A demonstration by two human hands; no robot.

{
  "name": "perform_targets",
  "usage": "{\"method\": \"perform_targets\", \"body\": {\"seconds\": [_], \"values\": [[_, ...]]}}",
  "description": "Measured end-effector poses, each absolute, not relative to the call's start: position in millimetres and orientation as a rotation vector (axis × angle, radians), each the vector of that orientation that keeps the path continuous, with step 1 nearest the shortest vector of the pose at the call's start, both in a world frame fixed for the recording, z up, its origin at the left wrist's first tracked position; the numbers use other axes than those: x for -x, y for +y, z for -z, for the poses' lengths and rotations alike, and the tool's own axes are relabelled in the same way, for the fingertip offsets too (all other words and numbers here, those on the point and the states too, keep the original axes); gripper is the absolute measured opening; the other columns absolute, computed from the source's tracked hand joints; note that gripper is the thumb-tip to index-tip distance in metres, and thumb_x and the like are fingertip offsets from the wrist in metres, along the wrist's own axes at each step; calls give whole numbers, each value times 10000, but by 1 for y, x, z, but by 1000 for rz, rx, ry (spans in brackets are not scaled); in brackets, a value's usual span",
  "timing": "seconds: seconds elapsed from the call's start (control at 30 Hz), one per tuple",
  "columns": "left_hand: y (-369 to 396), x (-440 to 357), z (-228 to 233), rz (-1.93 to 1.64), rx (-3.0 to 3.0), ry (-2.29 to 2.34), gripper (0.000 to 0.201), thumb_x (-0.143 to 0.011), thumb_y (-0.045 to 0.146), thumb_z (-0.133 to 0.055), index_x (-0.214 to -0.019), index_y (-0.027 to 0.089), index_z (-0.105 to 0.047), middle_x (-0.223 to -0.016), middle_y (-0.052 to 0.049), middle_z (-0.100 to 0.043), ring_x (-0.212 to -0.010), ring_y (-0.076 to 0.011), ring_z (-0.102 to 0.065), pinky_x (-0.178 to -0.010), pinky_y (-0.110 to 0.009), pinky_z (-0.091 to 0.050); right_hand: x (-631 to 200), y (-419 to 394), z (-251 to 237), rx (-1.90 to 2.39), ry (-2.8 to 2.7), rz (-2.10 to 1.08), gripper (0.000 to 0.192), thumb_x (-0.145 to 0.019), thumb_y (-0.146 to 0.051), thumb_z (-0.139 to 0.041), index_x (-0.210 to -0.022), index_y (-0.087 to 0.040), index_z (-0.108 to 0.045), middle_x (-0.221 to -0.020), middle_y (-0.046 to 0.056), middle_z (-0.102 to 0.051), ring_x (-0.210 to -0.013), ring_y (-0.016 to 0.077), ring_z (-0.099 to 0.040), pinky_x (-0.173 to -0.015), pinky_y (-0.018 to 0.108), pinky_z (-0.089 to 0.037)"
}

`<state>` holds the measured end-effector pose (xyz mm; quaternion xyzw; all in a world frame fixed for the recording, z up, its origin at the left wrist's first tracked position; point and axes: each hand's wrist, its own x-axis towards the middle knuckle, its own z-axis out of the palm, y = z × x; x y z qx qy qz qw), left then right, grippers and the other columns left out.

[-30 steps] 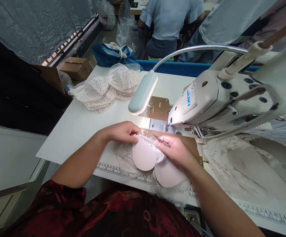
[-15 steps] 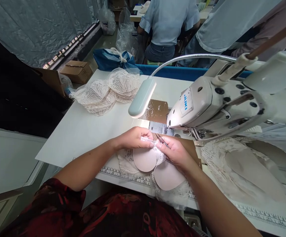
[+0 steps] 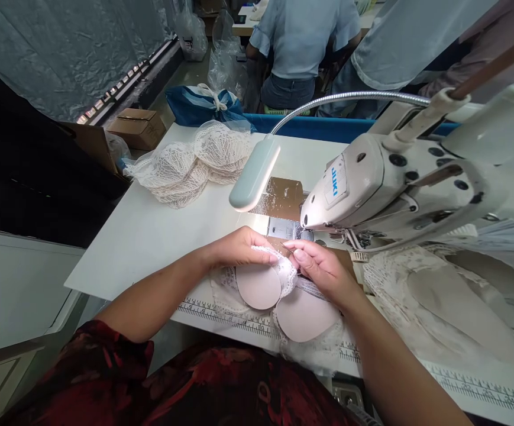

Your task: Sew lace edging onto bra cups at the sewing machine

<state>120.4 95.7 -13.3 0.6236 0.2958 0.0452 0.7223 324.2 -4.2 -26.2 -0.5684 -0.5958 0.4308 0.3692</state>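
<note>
The lace bra piece (image 3: 278, 278) is pinched at its top edge by left hand (image 3: 243, 245) and right hand (image 3: 316, 266), both grips clenched on it, near the sewing machine (image 3: 372, 183).

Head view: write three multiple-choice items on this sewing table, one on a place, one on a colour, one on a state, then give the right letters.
1. Where does the pile of lace cups lie?
A. at the far left of the table
B. under the sewing machine
C. on the person's lap

2. What colour is the lettering on the sewing machine?
A. red
B. blue
C. green

3. How do the hands stand to the lace bra piece?
A. both lifted clear of it
B. only the left hand touches it
C. both pinch its lace edge

Answers:
1 A, the pile sits by the far left edge, beyond the lamp.
2 B, the brand mark on the machine head is blue.
3 C, the left hand and right hand meet on the lace near the needle.
</note>
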Motion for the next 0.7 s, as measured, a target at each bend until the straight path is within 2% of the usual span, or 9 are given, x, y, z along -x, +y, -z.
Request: {"method": "perform_targets", "body": {"seconds": [0.1, 0.33, 0.7], "values": [[96, -121, 14, -109, -1383, 644, 250, -774, 346, -723, -890, 127, -752, -879, -61, -716, -808, -158, -632, -715, -237, -481, -325, -4, 24, 1441, -1550, -1124, 314, -868, -421, -579, -1081, -210, -672, -903, 44, -702, -817, 183, -648, -758, 311, -517], [98, -121, 19, -86, -1410, 566, 294, -763, 390, -722, -782, 97, -729, -708, -18, -621, -663, -106, -518, -584, -205, -384, -318, -1, 20, 1399, -1618, -1141, 238, -843, -381, -624, -991, -209, -696, -962, 61, -721, -865, 202, -663, -785, 329, -525], [98, -121, 14, -37, -1410, 577, 363, -753, 452, -722, -699, 95, -677, -620, 6, -503, -598, -89, -425, -507, -201, -315, -318, -1, 22, 1434, -1596, -1104, 203, -848, -377, -628, -900, -203, -717, -867, 52, -723, -783, 187, -657, -710, 312, -514]]}}
